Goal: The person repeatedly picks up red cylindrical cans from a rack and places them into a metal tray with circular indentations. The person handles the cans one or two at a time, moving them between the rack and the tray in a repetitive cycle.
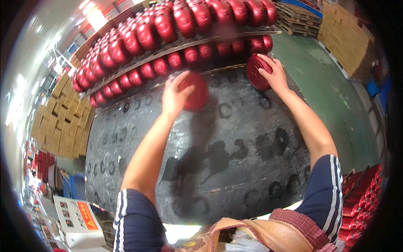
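Note:
My left hand [173, 93] is wrapped round the side of a glossy red rounded canister [198, 93], whose flat round end faces me. Farther right, my right hand [275, 75] grips a second red canister [256, 74] near the board's far right corner, fingers spread over its end. Both canisters are above or on a dark, worn board [235, 168] covered with ring-shaped marks; whether they touch it I cannot tell. Just beyond stand rows of similar red canisters [184, 21], packed close together on two levels.
A thin sheet [168, 51] separates the two levels of canisters. Stacked cardboard boxes stand at left [63, 119] and far right [342, 35]. Wooden pallets [298, 19] lie beyond the green floor [336, 113]. A control box [77, 216] stands lower left; more red items [361, 206] lie lower right.

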Action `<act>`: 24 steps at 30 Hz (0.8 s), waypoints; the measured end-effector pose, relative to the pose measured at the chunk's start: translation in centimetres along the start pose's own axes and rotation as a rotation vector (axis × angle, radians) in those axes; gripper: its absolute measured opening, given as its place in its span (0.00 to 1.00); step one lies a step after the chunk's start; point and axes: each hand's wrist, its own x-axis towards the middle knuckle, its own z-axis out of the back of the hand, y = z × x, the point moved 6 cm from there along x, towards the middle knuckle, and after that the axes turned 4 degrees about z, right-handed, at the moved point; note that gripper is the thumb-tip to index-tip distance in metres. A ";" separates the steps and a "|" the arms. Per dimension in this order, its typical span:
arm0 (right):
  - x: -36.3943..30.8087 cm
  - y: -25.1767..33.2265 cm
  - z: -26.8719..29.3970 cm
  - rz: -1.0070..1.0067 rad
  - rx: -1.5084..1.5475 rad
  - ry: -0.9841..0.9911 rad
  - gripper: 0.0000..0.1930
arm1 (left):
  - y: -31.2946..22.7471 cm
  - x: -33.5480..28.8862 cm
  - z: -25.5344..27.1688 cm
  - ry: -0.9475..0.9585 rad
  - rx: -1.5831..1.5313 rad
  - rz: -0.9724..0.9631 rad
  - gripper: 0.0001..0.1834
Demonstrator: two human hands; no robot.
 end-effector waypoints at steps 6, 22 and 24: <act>-8.3 14.4 -5.1 0.041 0.635 0.169 0.25 | 4.4 -22.5 20.6 -0.307 -0.487 0.337 0.33; -59.3 75.3 -32.2 -1.607 1.954 1.265 0.26 | 23.5 -87.9 44.7 -1.181 -1.696 0.683 0.39; -66.9 78.6 -34.2 -2.068 1.764 1.827 0.20 | 25.2 -91.5 44.2 -1.155 -1.887 0.506 0.40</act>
